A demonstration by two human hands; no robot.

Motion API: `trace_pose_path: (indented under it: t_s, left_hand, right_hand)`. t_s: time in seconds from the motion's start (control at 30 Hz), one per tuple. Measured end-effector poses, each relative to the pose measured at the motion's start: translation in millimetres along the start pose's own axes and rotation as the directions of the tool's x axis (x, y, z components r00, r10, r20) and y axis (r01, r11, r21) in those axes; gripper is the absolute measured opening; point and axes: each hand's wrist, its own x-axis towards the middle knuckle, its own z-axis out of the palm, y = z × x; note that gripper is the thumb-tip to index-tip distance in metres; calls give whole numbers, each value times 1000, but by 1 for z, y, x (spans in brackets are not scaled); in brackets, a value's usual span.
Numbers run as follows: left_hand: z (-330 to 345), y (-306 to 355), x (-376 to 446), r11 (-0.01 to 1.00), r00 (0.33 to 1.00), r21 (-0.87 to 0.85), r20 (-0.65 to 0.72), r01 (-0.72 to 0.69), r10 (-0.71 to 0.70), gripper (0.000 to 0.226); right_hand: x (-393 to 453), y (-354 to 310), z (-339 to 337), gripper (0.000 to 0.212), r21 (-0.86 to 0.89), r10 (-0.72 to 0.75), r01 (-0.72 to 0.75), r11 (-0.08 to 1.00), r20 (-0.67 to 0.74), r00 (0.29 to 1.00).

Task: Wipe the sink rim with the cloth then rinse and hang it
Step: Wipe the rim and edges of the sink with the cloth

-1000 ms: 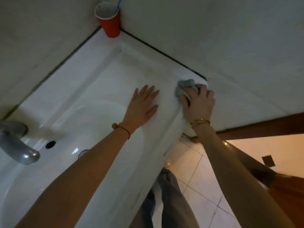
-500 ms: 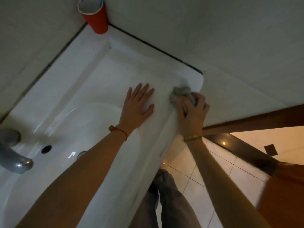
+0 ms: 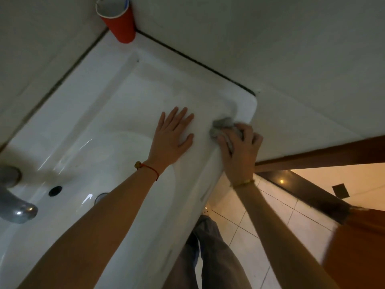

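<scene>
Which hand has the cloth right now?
The right hand, bunching the grey cloth on the sink rim; the left hand lies flat, empty.

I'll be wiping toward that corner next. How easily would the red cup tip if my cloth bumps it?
The red cup probably tips easily: it looks tall, thin-walled and narrower at the base. Wedged in the corner of the sink rim, the walls may catch it.

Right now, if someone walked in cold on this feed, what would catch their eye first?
Probably the red cup standing in the far corner of the white sink, the one bright colour against pale walls. Next, the two hands on the near right rim: the left hand pressed flat and open, the right hand bunching a grey cloth against the rim's corner. The grey tap sits at the left edge.
</scene>
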Motion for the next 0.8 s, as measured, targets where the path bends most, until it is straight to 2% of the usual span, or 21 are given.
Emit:
trace_pose_path:
  t_s: [0.07,0.13,0.27,0.33,0.47,0.6,0.7,0.8]
  left_hand:
    - [1,0,-1,1000,1000,-4,0,-3,3,57]
    - [1,0,-1,1000,1000,2,3,-1,1,57]
    - [0,1,-2,1000,1000,11,-1,9,-9,56]
    - [-1,2,-2,1000,1000,-2,-3,12,-12,56]
    - [0,2,-1,1000,1000,-3,-12,10,-10,55]
    - [1,1,-2,1000,1000,8,-18,1,-1,55]
    - [1,1,-3,1000,1000,9,-20,1,-1,55]
    - [0,1,-2,1000,1000,-6,-18,3,-3,54]
  right_hand:
    - [-35,-5,-1,24,55,-2,0,998,46,999]
    - [-27,-5,-2,29,81,-1,-5,997,74,997]
    - [42,-5,0,40,92,215,-207,974,-87,973]
    - [45,-12,2,46,119,283,-268,956,-133,950]
    - [-2,-28,4,56,261,383,-350,900,-87,919]
    - [-17,-34,2,43,326,360,-344,881,11,933]
    - [22,-29,2,31,361,428,-369,856,-98,898]
    - [37,-27,0,48,412,471,-372,832,-170,866]
